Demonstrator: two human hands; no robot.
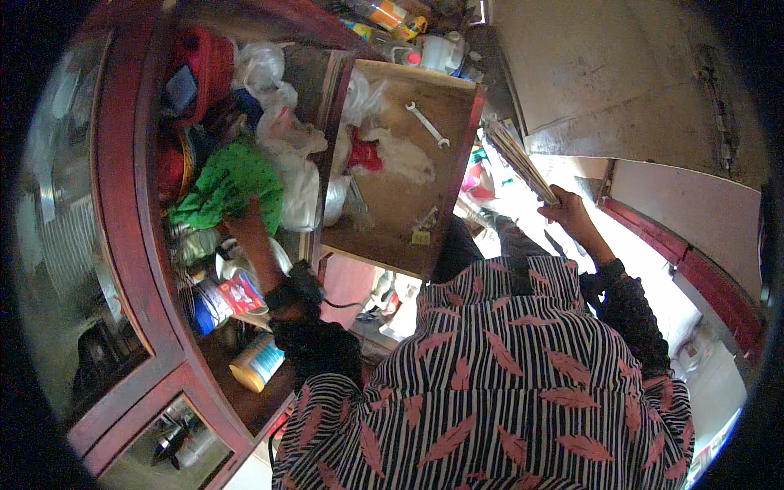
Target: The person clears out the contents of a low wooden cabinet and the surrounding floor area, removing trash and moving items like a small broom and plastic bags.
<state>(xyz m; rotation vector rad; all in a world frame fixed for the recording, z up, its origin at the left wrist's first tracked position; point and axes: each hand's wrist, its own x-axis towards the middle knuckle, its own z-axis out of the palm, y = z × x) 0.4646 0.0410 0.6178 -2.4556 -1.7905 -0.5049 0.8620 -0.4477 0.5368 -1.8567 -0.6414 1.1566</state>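
Observation:
My left hand [248,226] reaches into the shelf on the left, its fingers on a crumpled green cloth or bag [236,177]. Part of the fingers is hidden by the green folds. In my right hand [566,211], off to the right, is a thin stack of flat layered sheets [517,156], gripped by its near end and tilted. Between my hands a wooden drawer [392,239] is pulled out. A double open-ended wrench [427,125] lies in it, with clear plastic bags [361,98] and a red packet [364,149].
A red plastic basket [211,67] and white plastic bags [297,190] crowd the shelf. Nearer stand a blue jar [211,309] and a yellow-lidded container [254,364]. Bottles [386,15] stand beyond the drawer. A red-framed glass door [128,184] edges the left side.

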